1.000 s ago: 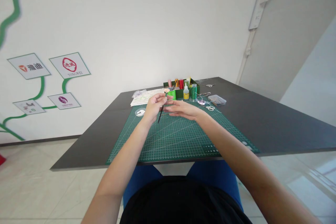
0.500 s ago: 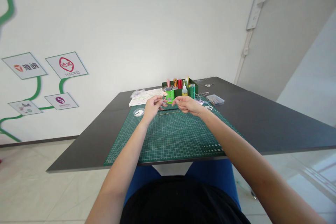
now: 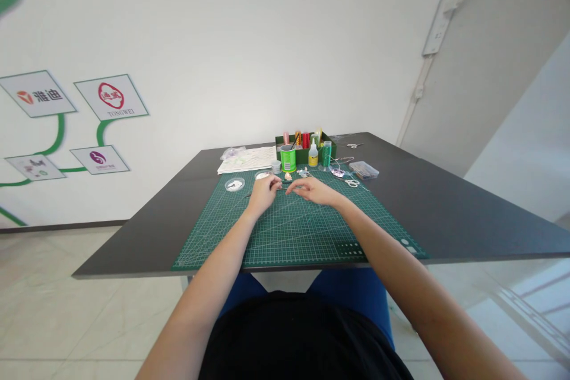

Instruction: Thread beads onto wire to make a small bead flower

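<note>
Low over the far part of the green cutting mat, both hands are seen. Left hand is pinched on a thin dark tool; right hand rests released, fingertips beside the tool. Green cup stands beyond.

White wall with green-lined signs, dark table (matte), pale tiled floor
</note>
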Available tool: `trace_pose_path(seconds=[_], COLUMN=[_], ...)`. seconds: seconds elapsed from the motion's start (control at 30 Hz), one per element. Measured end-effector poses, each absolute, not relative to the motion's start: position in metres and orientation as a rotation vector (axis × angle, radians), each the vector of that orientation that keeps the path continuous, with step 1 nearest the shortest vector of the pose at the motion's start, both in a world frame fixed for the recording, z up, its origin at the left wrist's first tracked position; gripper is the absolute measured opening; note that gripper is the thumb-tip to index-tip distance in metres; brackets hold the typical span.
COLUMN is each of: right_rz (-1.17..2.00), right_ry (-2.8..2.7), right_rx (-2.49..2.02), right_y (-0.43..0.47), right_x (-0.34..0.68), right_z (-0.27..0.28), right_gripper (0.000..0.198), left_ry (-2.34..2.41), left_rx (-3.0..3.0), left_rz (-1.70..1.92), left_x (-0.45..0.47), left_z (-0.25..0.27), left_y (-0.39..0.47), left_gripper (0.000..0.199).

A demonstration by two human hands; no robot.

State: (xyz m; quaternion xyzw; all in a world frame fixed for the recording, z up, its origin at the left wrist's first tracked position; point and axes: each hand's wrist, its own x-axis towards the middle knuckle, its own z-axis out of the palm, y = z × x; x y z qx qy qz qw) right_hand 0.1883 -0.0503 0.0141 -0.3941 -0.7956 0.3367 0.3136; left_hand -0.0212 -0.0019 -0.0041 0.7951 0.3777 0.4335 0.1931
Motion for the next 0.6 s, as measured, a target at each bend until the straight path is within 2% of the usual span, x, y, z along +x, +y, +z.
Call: trace_pose_path(seconds=[0.1,0.27,0.37,0.6], right_rz=[0.905,1.21,1.33,1.39], right_ry=[-2.196,-2.041,-1.889,-1.739], right_rx=[-1.085,-0.915,-0.83,-0.766], right_y=[-0.053,-0.052,-0.049,-0.047], right_x=[0.194,0.208,0.214,0.216], right_z=[0.015,0.016,0.014,0.013], right_gripper=[0.029,0.04,0.04,0.038], left_ry=[1.091,1.02,0.942,0.828], left_rx=[2.316,2.34,2.33,2.181], left_rz=[1.155,1.067,0.984,0.822], left_x=[-0.021,-0.019,-0.017,-0.016], left_z=[-0.01,-0.012,-0.013,-0.017], left_y=[-0.005,-0.009,-0.013,-0.016], left_gripper=[0.011,0.01,0.009,0.015])
